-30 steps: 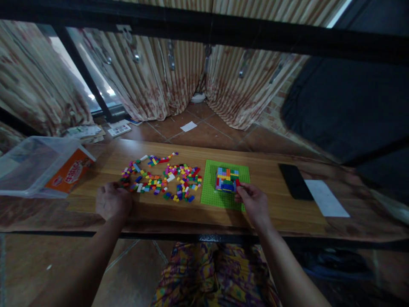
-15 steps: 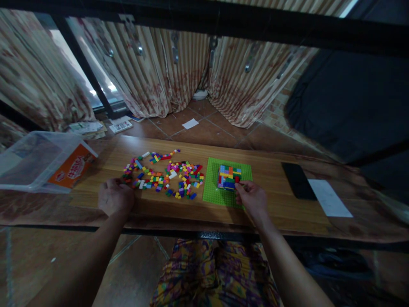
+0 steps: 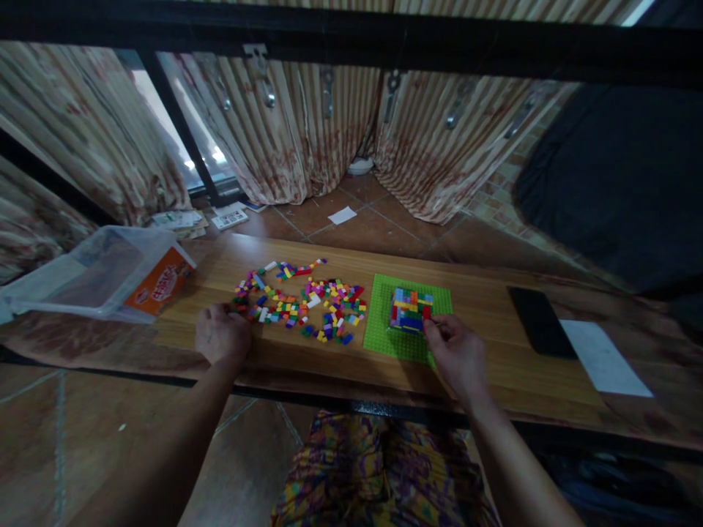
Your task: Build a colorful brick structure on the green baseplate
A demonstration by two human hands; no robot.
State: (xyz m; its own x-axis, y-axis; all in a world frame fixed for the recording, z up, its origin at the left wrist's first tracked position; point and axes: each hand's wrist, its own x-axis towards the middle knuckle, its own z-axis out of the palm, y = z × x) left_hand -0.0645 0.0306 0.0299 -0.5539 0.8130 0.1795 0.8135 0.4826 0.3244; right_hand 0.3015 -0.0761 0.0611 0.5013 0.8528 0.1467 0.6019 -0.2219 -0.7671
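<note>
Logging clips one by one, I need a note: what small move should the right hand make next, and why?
Probably press the red brick down: the right hand seems to pinch it at the right side of the block build, but whether it is seated cannot be seen.

Toy bricks (image 3: 288, 310) look like smooth hard plastic, baseplate (image 3: 378, 333) is bumpy studded plastic, tub (image 3: 132, 256) is see-through plastic too, wood-grain board (image 3: 307, 359) has a soft sheen, paper sheet (image 3: 606, 359) is matt, curtains (image 3: 299, 139) are pleated cloth, and hanging fittings (image 3: 269, 94) seem shiny metal.
</note>
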